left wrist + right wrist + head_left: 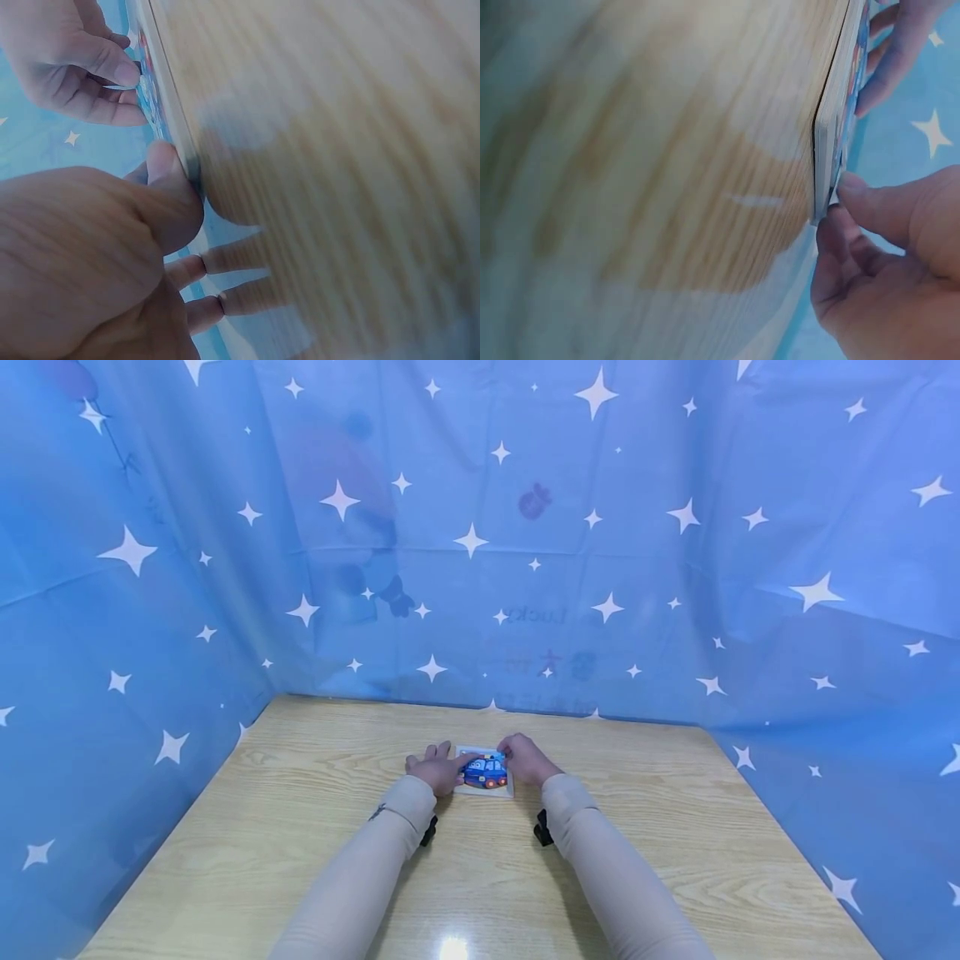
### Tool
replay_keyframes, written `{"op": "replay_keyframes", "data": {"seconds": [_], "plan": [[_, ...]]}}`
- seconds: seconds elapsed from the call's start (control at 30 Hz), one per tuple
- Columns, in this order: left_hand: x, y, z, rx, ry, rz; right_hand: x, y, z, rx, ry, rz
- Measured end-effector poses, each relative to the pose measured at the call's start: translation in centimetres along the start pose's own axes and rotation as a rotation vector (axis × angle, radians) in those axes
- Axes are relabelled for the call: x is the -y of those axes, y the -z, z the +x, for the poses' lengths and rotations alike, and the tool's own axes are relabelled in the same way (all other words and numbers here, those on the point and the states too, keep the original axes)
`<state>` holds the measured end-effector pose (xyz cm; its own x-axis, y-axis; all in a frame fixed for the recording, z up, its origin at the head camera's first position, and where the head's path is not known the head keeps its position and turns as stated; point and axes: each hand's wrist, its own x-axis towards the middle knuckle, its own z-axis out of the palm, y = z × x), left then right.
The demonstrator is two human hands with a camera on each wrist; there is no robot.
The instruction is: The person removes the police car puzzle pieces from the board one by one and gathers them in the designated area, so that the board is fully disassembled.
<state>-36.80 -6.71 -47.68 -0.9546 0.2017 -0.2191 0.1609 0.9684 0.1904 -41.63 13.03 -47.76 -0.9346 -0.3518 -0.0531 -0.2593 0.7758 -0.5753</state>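
A small flat picture puzzle board (484, 791) lies on the table, showing a blue cartoon car (487, 770) with orange-red wheels. My left hand (437, 771) rests over the board's left side, fingers spread; one finger reaches over the picture and the thumb (174, 191) touches the near edge. At the upper right corner, my right hand (527, 760) has its thumb and fingers curled, pinching at what looks like a light-blue puzzle piece (500, 757). The right wrist view shows that thumb (874, 202) against the board's edge; the piece itself is mostly hidden.
The wood-grain table (615, 827) extends around the board on all sides. Blue curtains (480, 527) with white stars hang behind the table and along both sides. Black wrist straps show under both sleeves.
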Motion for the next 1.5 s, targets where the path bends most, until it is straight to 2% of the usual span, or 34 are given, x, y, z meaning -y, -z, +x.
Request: {"op": "replay_keyframes", "data": {"seconds": [0.4, 0.67, 0.77, 0.83, 1.07, 1.37, 1.5], "plan": [[0.0, -0.2, 0.1, 0.000, -0.001, 0.000, -0.3, -0.1, 0.1, -0.010, 0.001, -0.056], [0.5, -1.2, 1.7, 0.010, 0.021, -0.025, -0.3, 0.0, 0.2, -0.015, 0.015, -0.064], [0.2, -0.6, 1.1, 0.014, 0.024, -0.034, -0.3, 0.0, 0.2, -0.011, 0.017, -0.048], [0.3, -0.8, 1.3, 0.003, 0.015, -0.036, -0.3, 0.0, 0.2, -0.009, 0.015, -0.037], [0.0, -0.1, 0.2, 0.020, 0.010, -0.039, -0.4, 0.1, 0.2, 0.009, 0.001, -0.033], [0.0, 0.1, -0.1, 0.012, 0.002, -0.047, -0.6, 0.2, 0.0, 0.013, -0.013, -0.008], [0.3, -0.3, 0.3, -0.020, 0.000, -0.040, -0.7, 0.2, 0.1, 0.004, -0.025, -0.004]]}}
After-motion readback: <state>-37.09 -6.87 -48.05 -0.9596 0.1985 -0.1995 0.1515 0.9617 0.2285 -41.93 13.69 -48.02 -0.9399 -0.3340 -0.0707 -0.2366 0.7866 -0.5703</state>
